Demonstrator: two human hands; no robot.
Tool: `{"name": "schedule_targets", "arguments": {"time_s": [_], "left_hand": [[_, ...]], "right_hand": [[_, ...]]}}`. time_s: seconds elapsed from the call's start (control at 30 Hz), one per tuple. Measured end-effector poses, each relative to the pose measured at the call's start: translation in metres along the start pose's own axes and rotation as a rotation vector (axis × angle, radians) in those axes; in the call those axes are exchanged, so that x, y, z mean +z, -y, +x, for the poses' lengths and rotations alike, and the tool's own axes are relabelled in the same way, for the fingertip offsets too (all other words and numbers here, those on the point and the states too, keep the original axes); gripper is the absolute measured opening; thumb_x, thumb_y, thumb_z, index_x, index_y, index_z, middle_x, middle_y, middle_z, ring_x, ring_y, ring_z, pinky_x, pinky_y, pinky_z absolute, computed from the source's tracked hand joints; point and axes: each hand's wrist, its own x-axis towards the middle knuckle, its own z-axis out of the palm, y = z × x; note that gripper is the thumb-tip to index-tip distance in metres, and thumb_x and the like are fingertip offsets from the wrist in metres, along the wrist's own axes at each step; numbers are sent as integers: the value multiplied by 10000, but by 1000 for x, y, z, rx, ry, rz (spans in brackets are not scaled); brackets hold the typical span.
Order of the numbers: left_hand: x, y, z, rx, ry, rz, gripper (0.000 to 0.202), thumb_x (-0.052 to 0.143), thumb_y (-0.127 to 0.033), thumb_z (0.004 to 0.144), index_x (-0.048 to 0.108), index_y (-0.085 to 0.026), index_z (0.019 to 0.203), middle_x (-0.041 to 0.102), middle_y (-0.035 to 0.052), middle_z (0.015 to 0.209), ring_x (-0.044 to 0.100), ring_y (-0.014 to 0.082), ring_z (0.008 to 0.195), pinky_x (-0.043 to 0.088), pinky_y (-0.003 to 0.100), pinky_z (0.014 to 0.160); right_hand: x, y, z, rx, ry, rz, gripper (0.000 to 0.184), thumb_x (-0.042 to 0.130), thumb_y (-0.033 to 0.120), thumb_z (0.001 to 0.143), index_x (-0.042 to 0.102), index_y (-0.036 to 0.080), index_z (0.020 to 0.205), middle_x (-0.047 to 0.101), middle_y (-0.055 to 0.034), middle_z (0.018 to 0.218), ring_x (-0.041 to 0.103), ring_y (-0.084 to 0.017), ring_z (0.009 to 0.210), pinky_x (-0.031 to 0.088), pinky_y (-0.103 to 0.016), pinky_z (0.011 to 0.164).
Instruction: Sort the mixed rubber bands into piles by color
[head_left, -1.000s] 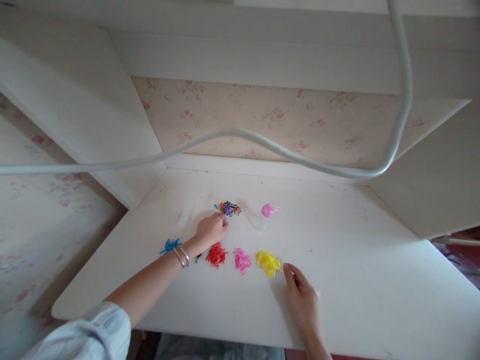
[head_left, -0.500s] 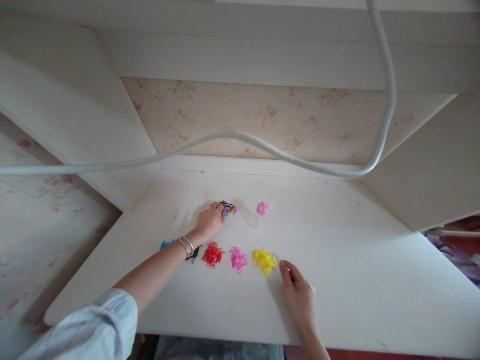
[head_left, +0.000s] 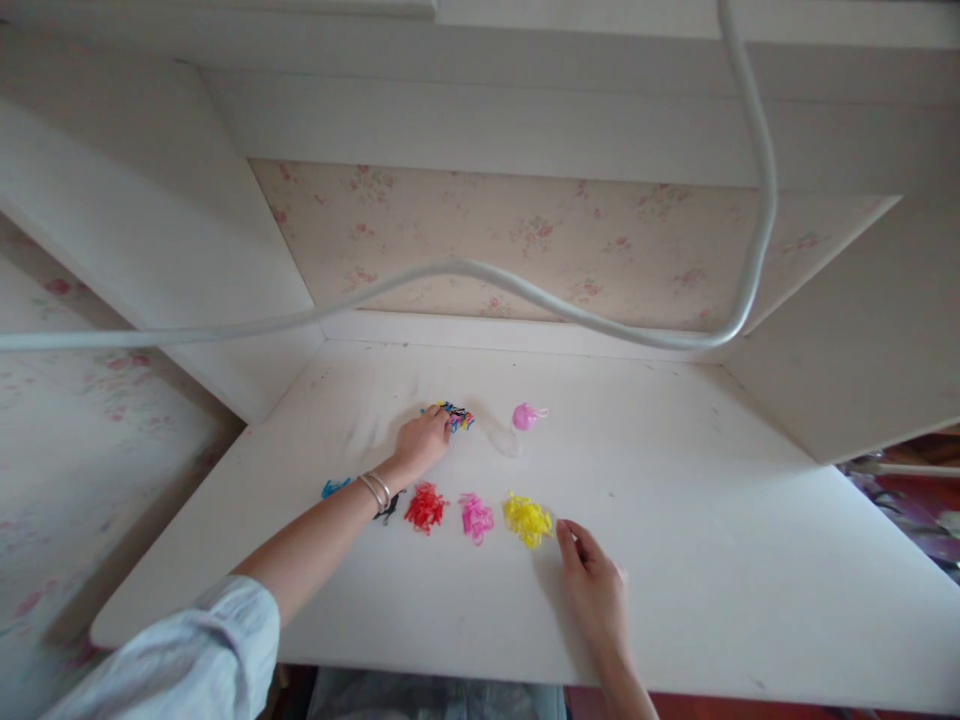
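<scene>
My left hand (head_left: 420,445) reaches across the white desk (head_left: 712,560), its curled fingertips pinched at the near edge of a mixed pile of small coloured elastic bands (head_left: 457,416). What they pinch is too small to make out. Two silver bangles sit on that wrist. My right hand (head_left: 592,590) lies flat on the desk with fingers stretched out, the forefinger just right of the yellow pile (head_left: 527,520). Left of the yellow pile lie a pink pile (head_left: 475,516), a red pile (head_left: 424,507), a small black pile (head_left: 388,508) and a blue pile (head_left: 335,487), the last two partly hidden by my forearm.
A pink cap-like piece (head_left: 525,416) lies beside a clear plastic item (head_left: 504,438) right of the mixed pile. A white cable (head_left: 480,272) hangs across the view above the desk. White side panels and floral wallpaper (head_left: 570,240) close in the back.
My left hand has slid forward until its fingertips are in the mixed pile. The right hand has stayed beside the yellow pile. The camera has shifted a little.
</scene>
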Motion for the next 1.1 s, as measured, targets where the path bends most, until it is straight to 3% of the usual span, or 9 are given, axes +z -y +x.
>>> {"name": "schedule_targets", "arguments": {"time_s": [0.33,0.57,0.67,0.8,0.97,1.1], "left_hand": [[-9,-1,-5,-40,-22,-36,312,352,-365,936,629,-236,999,623,42,1071,608,159,838,440,277,752],[-23,-1,-20,-40,-73,-80,286,355,-329,947,610,-222,1021,610,48,1065,601,160,916,442,265,805],[-29,-7,-37,-15,-97,-103,277,361,-336,949,600,-218,1027,604,49,1064,600,152,920,449,252,801],[-33,-23,-79,103,-100,-171,309,334,-373,957,605,-226,978,620,39,983,612,132,822,462,233,728],[-21,-44,-130,164,-62,-191,308,322,-356,960,615,-264,985,629,33,931,621,131,767,466,240,667],[-8,-50,-143,139,-44,-137,300,329,-335,956,620,-267,985,635,38,911,621,140,756,452,242,616]], "right_hand": [[1,0,0,-20,-11,-15,596,367,653,815,702,198,1005,691,-32,679,604,-163,612,401,-220,563],[0,2,-1,-17,8,-42,576,351,634,832,695,213,1024,700,-28,714,618,-163,642,412,-219,593],[1,1,-1,-9,14,-52,567,358,627,830,693,217,1032,706,-31,742,626,-168,663,414,-222,602],[0,-1,-1,-15,3,-58,586,358,632,822,697,206,1038,706,-39,733,628,-174,657,415,-222,583],[0,-1,-2,-26,18,-74,573,356,636,838,690,219,1045,706,-31,738,620,-166,638,410,-219,578],[1,0,-3,-34,22,-78,545,366,624,846,689,226,1032,700,-19,733,615,-155,639,402,-209,582]]}}
